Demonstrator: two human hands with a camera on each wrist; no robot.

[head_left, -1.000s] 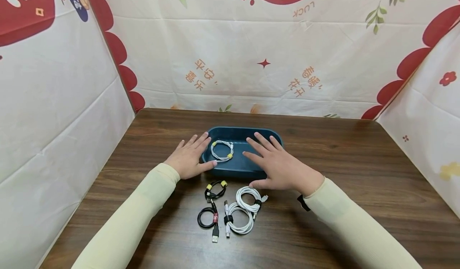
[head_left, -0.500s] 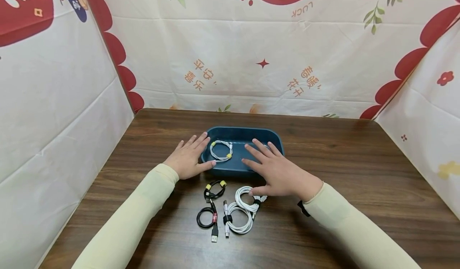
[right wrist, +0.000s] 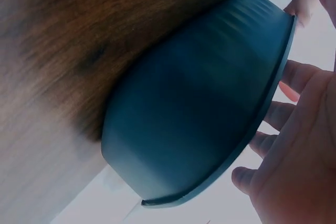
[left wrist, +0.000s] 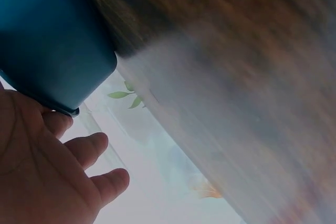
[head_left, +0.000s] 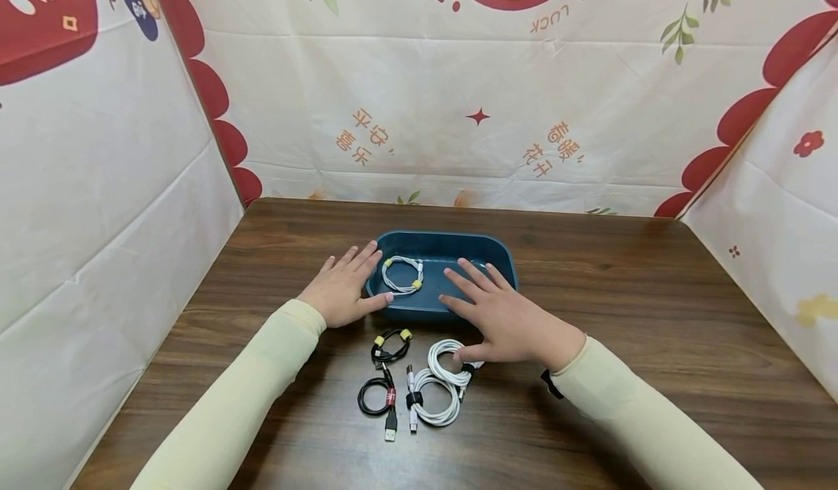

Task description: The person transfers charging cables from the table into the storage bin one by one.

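A dark blue tub (head_left: 458, 236) stands mid-table in the head view. A thin white coiled cable with yellow ties (head_left: 417, 285) lies in its left part. My left hand (head_left: 343, 288), fingers spread, is at the tub's left rim; the left wrist view shows its fingers (left wrist: 89, 148) beside the rim. Spread over the tub's right front rim, my right hand (head_left: 507, 319) holds nothing. Its thumb overlaps a white coiled cable (head_left: 434, 359) in the head view; I cannot tell whether they touch. The right wrist view shows the tub's outer wall (right wrist: 189, 103) beside those fingers.
In front of the tub lie a small black coil with yellow ties (head_left: 379, 342), a black USB cable with a red band (head_left: 391, 397) and a second white coil (head_left: 445, 419) touching the first. Printed cloth (head_left: 425, 75) surrounds the wooden table (head_left: 622, 294).
My right hand has shifted slightly toward me and down, so its thumb overlaps the upper white coil. My left hand, the tub and the cables stay in place.
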